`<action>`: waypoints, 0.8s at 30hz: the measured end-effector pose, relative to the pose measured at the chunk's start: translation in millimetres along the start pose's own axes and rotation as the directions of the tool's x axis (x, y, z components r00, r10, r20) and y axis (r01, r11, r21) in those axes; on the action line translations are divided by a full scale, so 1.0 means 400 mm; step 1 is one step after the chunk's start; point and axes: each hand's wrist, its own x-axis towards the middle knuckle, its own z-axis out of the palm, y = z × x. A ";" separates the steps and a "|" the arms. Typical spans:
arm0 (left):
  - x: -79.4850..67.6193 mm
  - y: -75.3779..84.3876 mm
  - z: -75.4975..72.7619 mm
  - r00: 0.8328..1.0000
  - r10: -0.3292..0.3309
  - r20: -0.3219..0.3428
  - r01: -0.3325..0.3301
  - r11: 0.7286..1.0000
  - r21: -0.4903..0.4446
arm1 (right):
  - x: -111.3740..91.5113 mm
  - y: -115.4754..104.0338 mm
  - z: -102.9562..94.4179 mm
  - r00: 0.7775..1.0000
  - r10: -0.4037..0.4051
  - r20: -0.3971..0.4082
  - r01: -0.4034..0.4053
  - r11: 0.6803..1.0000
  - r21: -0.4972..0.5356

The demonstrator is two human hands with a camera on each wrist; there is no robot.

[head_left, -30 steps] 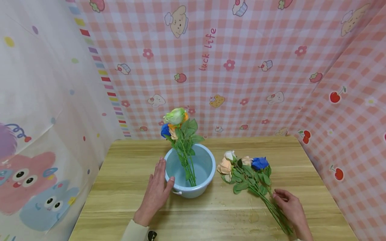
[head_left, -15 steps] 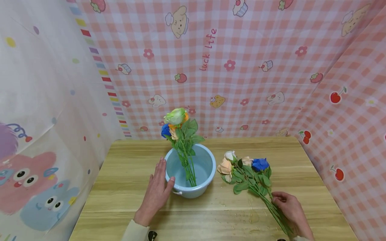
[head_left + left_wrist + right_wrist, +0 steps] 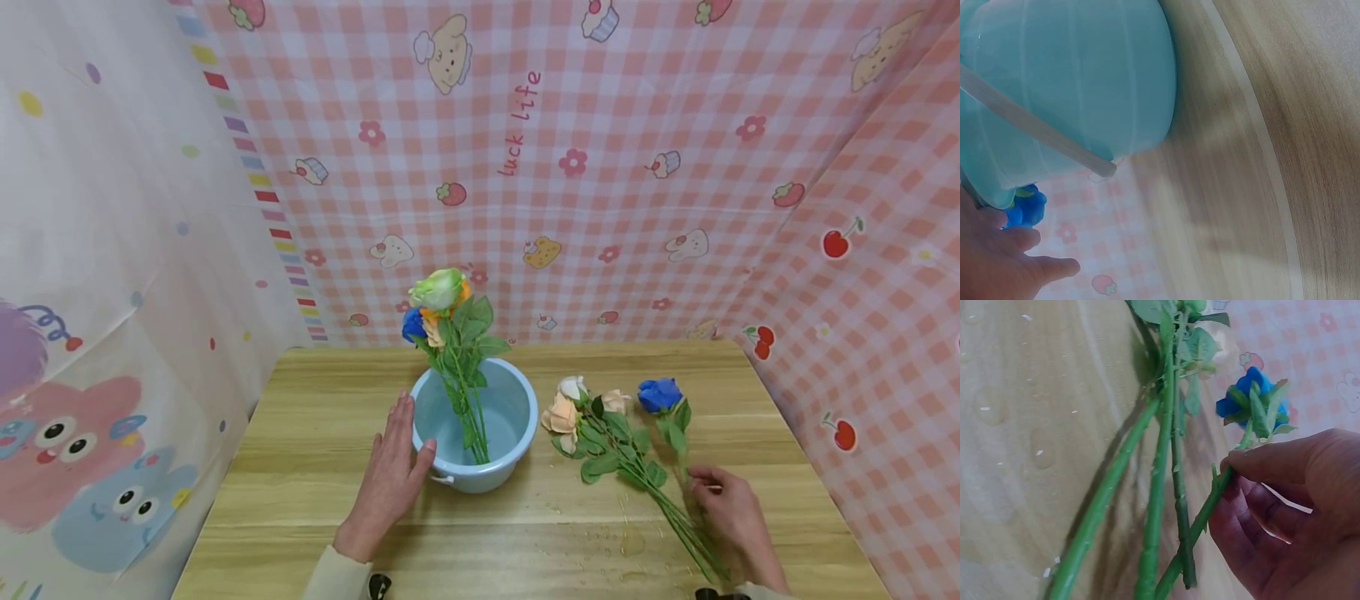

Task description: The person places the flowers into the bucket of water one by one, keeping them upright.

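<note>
My right hand point(image 3: 731, 512) pinches the green stem of a blue rose point(image 3: 660, 395) between thumb and fingers; the right wrist view shows the stem point(image 3: 1213, 500) crossing the others. To its left lie several roses, white and peach point(image 3: 561, 414), with leafy stems on the table. My left hand point(image 3: 390, 475) rests with straight fingers against the left rim of a light blue bucket point(image 3: 528, 417). In the bucket lean several flowers: a green-white rose point(image 3: 438, 289), a blue one point(image 3: 412, 325) and orange ones. The left wrist view shows the bucket's outer wall point(image 3: 1085, 69) and its white handle point(image 3: 1041, 131).
The wooden table point(image 3: 322, 400) has water drops point(image 3: 632, 542) on it near the front, left of the lying stems. A pink checked cloth point(image 3: 630, 100) hangs behind and at the right; a white printed cloth point(image 3: 165, 275) hangs at the left.
The blue rose at the right has come away from the lying bunch, shifting right and slightly back with my right hand on its stem. My left hand and the bucket stay put.
</note>
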 end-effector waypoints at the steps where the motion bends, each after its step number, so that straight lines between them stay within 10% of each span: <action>1: 0.000 0.000 0.000 1.000 -0.002 0.001 0.002 1.000 -0.004 | 0.000 -0.003 -0.003 1.000 0.000 -0.011 0.001 1.000 0.002; 24: 0.002 0.000 -0.002 1.000 -0.009 0.014 0.009 1.000 -0.010 | -0.013 -0.093 -0.019 0.945 -0.068 -0.319 0.092 0.994 0.058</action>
